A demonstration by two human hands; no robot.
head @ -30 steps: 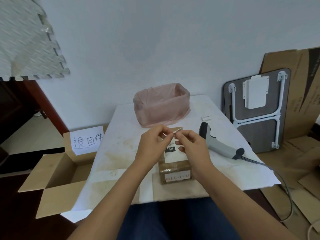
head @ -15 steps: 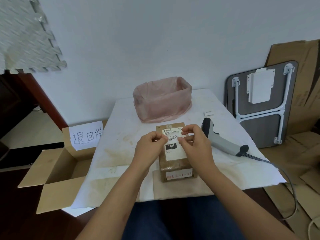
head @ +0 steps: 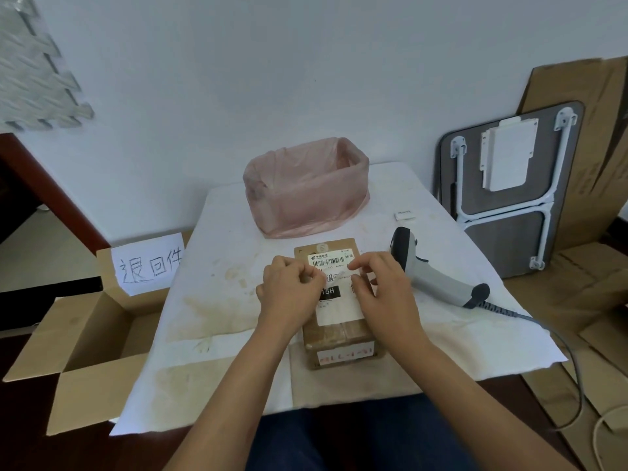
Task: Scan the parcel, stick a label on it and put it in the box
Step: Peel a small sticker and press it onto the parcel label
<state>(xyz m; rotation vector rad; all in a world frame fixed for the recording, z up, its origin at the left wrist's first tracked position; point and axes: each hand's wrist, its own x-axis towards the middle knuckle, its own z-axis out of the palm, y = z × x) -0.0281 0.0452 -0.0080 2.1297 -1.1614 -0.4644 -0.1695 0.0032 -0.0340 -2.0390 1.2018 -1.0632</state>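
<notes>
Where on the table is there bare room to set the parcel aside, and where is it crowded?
Free: the table's left strip, between the left hand and the edge by the open box, and the right corner behind the scanner, apart from a small white tag. Crowded: the middle, where the pink-lined bin, parcel and both hands sit, right hand near the scanner.

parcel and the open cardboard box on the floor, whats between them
Head view: between the brown cardboard parcel and the open cardboard box lies only bare, stained white table cover, then its left edge.
</notes>
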